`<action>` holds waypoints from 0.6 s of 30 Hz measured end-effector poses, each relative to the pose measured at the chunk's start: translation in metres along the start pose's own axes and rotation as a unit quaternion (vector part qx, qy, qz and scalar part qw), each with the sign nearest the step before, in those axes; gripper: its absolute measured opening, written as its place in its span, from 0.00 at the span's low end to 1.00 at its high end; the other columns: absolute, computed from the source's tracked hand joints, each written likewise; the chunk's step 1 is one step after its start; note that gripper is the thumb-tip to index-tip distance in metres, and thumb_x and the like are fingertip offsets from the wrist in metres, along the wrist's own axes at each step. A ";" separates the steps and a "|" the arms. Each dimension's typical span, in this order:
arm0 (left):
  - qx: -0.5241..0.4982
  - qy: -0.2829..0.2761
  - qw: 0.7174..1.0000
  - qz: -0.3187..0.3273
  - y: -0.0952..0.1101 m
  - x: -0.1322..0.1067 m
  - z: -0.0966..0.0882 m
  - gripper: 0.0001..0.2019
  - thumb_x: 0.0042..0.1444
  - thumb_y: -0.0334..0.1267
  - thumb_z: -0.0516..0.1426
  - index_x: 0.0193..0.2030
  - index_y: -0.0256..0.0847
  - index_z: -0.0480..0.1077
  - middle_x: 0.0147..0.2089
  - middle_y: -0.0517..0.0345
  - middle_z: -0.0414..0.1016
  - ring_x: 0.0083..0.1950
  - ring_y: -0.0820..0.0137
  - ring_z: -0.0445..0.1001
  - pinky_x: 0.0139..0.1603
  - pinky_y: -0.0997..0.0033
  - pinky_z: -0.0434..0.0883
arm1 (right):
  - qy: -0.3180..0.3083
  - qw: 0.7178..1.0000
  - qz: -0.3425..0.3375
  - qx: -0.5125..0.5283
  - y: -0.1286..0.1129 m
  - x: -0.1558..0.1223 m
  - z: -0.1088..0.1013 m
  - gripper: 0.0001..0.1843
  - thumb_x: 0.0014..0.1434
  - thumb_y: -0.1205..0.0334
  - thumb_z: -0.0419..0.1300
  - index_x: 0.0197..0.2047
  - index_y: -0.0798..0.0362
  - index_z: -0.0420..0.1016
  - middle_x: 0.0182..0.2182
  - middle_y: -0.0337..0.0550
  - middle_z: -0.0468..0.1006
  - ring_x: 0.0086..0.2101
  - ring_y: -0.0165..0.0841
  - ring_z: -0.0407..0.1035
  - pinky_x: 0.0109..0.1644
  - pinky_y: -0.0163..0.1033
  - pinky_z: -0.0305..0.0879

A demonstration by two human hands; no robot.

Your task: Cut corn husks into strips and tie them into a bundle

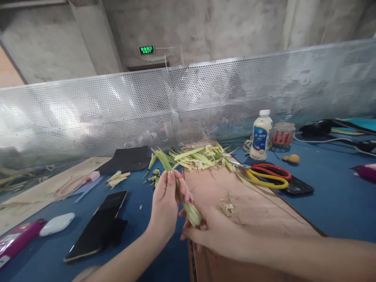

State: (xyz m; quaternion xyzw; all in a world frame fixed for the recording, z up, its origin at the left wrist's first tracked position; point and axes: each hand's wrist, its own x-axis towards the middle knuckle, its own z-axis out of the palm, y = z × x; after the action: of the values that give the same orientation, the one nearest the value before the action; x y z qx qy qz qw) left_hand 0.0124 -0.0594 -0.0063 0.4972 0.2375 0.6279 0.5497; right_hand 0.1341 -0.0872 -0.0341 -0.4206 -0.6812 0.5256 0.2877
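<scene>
A folded bundle of green-yellow leaf strips (pixel 188 205) sits between both hands above the edge of a brown cardboard sheet (pixel 258 211). My left hand (pixel 166 205) is closed round its upper stem, where long leaf tips stick up. My right hand (pixel 216 235) pinches its thick lower end with fingers together. A pile of loose leaf strips (pixel 202 156) lies at the far end of the cardboard.
Red and yellow scissors (pixel 268 174) lie on a dark phone right of the cardboard. A white bottle (pixel 261 135) and a small jar (pixel 282 134) stand behind. Another phone (pixel 96 225), a white case (pixel 57 224) and a pink pack (pixel 16 241) lie left. A perforated metal screen (pixel 147 109) bounds the blue table.
</scene>
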 end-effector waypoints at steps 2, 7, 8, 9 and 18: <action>0.000 0.008 1.000 0.006 0.000 0.001 0.000 0.11 0.63 0.42 0.48 0.32 0.40 0.60 0.21 0.68 0.60 0.19 0.79 0.62 0.23 0.75 0.65 | -0.011 0.999 -0.011 0.029 0.003 0.001 0.001 0.13 0.55 0.63 0.56 0.44 0.53 0.64 0.29 0.36 0.76 0.17 0.22 0.59 0.12 0.24 0.55; 0.008 0.020 1.000 0.006 0.001 0.002 0.000 0.11 0.64 0.41 0.47 0.32 0.41 0.60 0.21 0.67 0.60 0.20 0.77 0.63 0.24 0.74 0.66 | -0.016 0.997 -0.003 0.082 0.005 0.003 0.004 0.14 0.57 0.63 0.53 0.47 0.55 0.62 0.31 0.39 0.78 0.13 0.19 0.57 0.11 0.24 0.55; 0.010 0.017 1.000 0.006 0.001 0.002 0.000 0.11 0.64 0.41 0.47 0.32 0.41 0.60 0.21 0.67 0.61 0.20 0.77 0.63 0.24 0.74 0.66 | -0.016 0.995 -0.001 0.094 0.006 0.003 0.004 0.14 0.57 0.64 0.52 0.47 0.55 0.62 0.31 0.39 0.77 0.14 0.20 0.59 0.11 0.24 0.55; 0.012 0.014 1.000 0.006 0.002 0.001 0.001 0.10 0.64 0.41 0.47 0.32 0.41 0.60 0.21 0.67 0.61 0.20 0.77 0.63 0.25 0.74 0.66 | -0.015 0.994 0.003 0.108 0.006 0.003 0.005 0.14 0.57 0.63 0.52 0.47 0.55 0.62 0.30 0.39 0.77 0.15 0.21 0.61 0.11 0.24 0.55; 0.005 0.014 1.000 0.010 0.000 0.000 0.002 0.10 0.63 0.42 0.48 0.32 0.41 0.60 0.21 0.68 0.62 0.17 0.79 0.61 0.21 0.78 0.64 | -0.030 0.993 0.048 0.102 -0.005 0.001 0.005 0.15 0.58 0.50 0.53 0.38 0.54 0.64 0.26 0.36 0.73 0.13 0.21 0.58 0.12 0.27 0.51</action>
State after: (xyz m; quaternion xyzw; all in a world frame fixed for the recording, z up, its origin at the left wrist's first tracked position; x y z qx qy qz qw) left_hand 0.0143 -0.0599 -0.0049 0.4934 0.2431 0.6390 0.5377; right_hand 0.1280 -0.0891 -0.0307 -0.4052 -0.6116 0.6181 0.2825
